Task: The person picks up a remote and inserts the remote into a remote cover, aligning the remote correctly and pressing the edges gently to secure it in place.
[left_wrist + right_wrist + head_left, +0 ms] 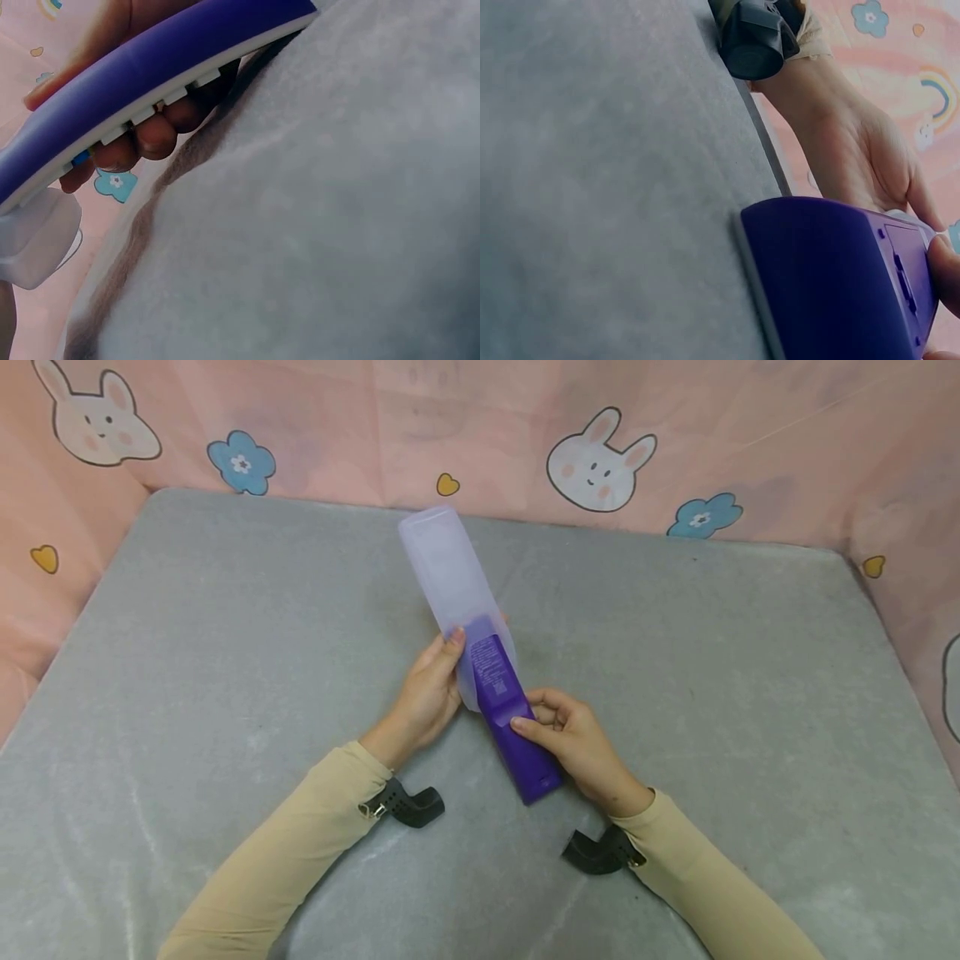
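Observation:
A purple remote control (528,764) is held above the table, its back with printed text facing up. Its far end sits inside a translucent white protective sleeve (446,560), while the near part is bare. My left hand (423,697) grips the sleeve around its open end, thumb on top. With thumb and fingers, my right hand (577,739) pinches the remote near its middle. The left wrist view shows white buttons along the underside of the remote (150,82), and part of the sleeve (41,236). In the right wrist view, a battery cover is visible on the remote (810,277).
A grey cloth-covered table (225,627) lies beneath both hands. Behind it hangs a pink curtain (330,435) printed with rabbits, flowers and hearts. A black wrist mount (412,806) sits on the left wrist and another black mount (600,852) on the right.

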`<state>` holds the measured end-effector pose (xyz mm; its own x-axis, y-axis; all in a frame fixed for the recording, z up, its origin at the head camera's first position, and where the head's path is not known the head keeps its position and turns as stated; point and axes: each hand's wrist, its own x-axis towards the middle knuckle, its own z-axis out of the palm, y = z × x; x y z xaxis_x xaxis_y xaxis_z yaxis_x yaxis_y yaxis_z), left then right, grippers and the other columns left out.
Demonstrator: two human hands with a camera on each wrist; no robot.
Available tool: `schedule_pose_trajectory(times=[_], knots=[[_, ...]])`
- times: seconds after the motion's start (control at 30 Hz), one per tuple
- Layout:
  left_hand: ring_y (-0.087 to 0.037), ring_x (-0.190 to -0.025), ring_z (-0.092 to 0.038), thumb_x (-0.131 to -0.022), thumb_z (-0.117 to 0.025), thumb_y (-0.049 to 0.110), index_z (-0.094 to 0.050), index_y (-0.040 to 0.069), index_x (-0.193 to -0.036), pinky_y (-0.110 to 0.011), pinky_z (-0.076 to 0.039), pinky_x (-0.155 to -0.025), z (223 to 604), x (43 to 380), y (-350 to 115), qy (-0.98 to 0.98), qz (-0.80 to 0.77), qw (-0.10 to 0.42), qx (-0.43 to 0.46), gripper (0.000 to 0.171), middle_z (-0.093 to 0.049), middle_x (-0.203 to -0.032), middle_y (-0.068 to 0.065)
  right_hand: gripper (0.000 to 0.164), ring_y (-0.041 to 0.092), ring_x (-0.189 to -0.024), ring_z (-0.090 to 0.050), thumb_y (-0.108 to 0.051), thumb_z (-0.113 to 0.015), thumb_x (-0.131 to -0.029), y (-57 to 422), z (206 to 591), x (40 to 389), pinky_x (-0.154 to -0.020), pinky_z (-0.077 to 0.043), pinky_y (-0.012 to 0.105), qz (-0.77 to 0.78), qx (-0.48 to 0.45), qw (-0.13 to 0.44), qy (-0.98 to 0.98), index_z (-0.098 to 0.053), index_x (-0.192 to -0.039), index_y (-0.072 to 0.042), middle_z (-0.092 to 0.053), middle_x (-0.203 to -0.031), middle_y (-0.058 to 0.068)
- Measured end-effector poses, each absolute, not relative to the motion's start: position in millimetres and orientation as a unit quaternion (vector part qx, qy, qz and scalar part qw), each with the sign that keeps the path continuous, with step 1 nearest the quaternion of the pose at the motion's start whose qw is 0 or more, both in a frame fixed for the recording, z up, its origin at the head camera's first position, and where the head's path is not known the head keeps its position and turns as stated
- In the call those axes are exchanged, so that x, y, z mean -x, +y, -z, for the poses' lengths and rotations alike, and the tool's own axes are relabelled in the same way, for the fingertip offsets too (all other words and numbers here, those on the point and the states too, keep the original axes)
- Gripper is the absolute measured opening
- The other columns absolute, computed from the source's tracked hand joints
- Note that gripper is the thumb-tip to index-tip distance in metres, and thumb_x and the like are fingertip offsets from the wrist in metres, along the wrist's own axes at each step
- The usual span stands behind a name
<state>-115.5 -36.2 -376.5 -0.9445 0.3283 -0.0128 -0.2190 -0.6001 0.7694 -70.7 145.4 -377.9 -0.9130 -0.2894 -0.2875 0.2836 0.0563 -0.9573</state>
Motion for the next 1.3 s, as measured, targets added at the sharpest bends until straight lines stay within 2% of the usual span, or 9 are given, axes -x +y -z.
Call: schedule_pose_trajectory(times=[0.13, 0.23, 0.37, 0.47, 0.6, 0.7, 1.1, 1.3], knots=[[-0.029, -0.134, -0.034, -0.105, -0.026, 0.016, -0.024, -0.006, -0.144, -0.033, -0.031, -0.110, 376.4, 114.7, -35.1, 0.423, -0.890, 0.157, -0.063, 0.045, -0.033, -0.147, -0.024, 0.028, 0.012, -0.071, -0.065, -0.001, -0.060, -0.090, 145.1, 377.7, 70.4, -0.062, -0.056, 0.027, 0.687, -0.003, 0.208, 0.696, -0.052, -0.114, 0.010, -0.070, -0.086, -0.001], [-0.023, -0.129, -0.042, -0.105, -0.027, 0.015, -0.024, -0.006, -0.143, -0.030, -0.034, -0.108, 374.8, 115.1, -36.4, 0.431, -0.885, 0.164, -0.059, 0.044, -0.036, -0.145, -0.022, 0.028, 0.011, -0.071, -0.065, -0.001, -0.060, -0.090, 145.1, 377.6, 70.2, -0.062, -0.056, 0.027, 0.687, -0.003, 0.207, 0.696, -0.052, -0.114, 0.010, -0.070, -0.086, -0.001], [-0.013, -0.104, -0.058, -0.103, -0.033, 0.011, -0.033, -0.010, -0.137, -0.027, -0.047, -0.094, 370.8, 120.5, -42.7, 0.450, -0.877, 0.164, -0.033, 0.040, -0.057, -0.123, -0.013, 0.029, 0.011, -0.071, -0.065, -0.001, -0.060, -0.090, 145.3, 377.8, 70.3, -0.062, -0.055, 0.026, 0.687, -0.001, 0.204, 0.698, -0.052, -0.115, 0.010, -0.070, -0.086, -0.001], [-0.014, -0.097, -0.061, -0.100, -0.038, 0.006, -0.038, -0.013, -0.131, -0.029, -0.050, -0.089, 368.8, 125.9, -49.4, 0.457, -0.876, 0.149, -0.017, 0.036, -0.063, -0.114, -0.011, 0.030, 0.011, -0.069, -0.064, -0.003, -0.062, -0.089, 145.8, 378.0, 70.7, -0.060, -0.055, 0.026, 0.677, 0.008, 0.203, 0.707, -0.054, -0.116, 0.009, -0.070, -0.087, 0.001], [-0.020, -0.108, -0.060, -0.099, -0.040, 0.003, -0.038, -0.013, -0.131, -0.035, -0.046, -0.098, 368.6, 129.4, -54.7, 0.461, -0.875, 0.145, -0.015, 0.036, -0.052, -0.131, -0.023, 0.031, 0.012, -0.067, -0.064, -0.004, -0.063, -0.089, 146.5, 377.7, 71.1, -0.058, -0.055, 0.027, 0.662, 0.020, 0.207, 0.721, -0.055, -0.116, 0.010, -0.069, -0.088, 0.005], [-0.024, -0.114, -0.057, -0.100, -0.039, 0.003, -0.037, -0.013, -0.132, -0.037, -0.043, -0.101, 369.5, 130.1, -54.1, 0.457, -0.877, 0.149, -0.009, 0.036, -0.045, -0.135, -0.028, 0.030, 0.011, -0.066, -0.064, -0.004, -0.062, -0.090, 146.2, 377.6, 70.8, -0.058, -0.055, 0.027, 0.659, 0.019, 0.206, 0.723, -0.055, -0.116, 0.010, -0.069, -0.088, 0.006], [-0.032, -0.130, -0.041, -0.102, -0.033, 0.005, -0.028, -0.012, -0.138, -0.034, -0.036, -0.107, 372.8, 126.4, -47.0, 0.417, -0.898, 0.139, -0.025, 0.040, -0.037, -0.141, -0.029, 0.027, 0.010, -0.069, -0.064, -0.002, -0.062, -0.089, 145.0, 378.8, 69.1, -0.061, -0.054, 0.024, 0.673, -0.005, 0.169, 0.720, -0.056, -0.113, 0.010, -0.069, -0.084, -0.001], [-0.033, -0.132, -0.037, -0.102, -0.031, 0.003, -0.025, -0.012, -0.139, -0.032, -0.034, -0.108, 373.6, 125.5, -46.0, 0.410, -0.900, 0.141, -0.036, 0.041, -0.034, -0.143, -0.029, 0.027, 0.010, -0.069, -0.064, -0.002, -0.062, -0.089, 144.6, 378.8, 68.8, -0.061, -0.054, 0.024, 0.678, -0.009, 0.166, 0.716, -0.056, -0.113, 0.011, -0.069, -0.084, -0.001]])
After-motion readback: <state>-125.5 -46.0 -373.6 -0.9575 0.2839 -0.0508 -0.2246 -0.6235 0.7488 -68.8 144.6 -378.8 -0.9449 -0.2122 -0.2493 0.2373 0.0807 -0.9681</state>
